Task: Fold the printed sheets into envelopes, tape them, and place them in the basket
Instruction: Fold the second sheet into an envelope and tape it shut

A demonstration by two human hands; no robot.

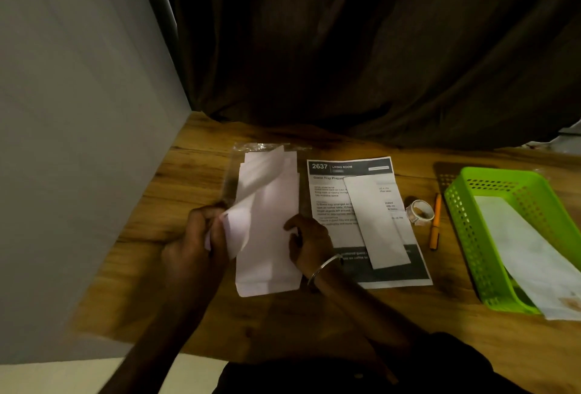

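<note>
Paper (267,236), a pale half-folded sheet on the wooden surface (188,173) left of the printed sheet (361,223), has its curled flap pinched by the left hand (196,244) while the right hand (309,241) presses it flat, so edges probably need aligning before creasing.

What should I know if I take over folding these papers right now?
Left hand: fingers curling the left edge of the pale sheet over.
Right hand: pressing that sheet flat on the table.
Folded envelope lies on the printed sheet, tape roll and pen beside them.
Done: one envelope in the green basket.
Left: finish folding, tape, put in the basket.
</note>
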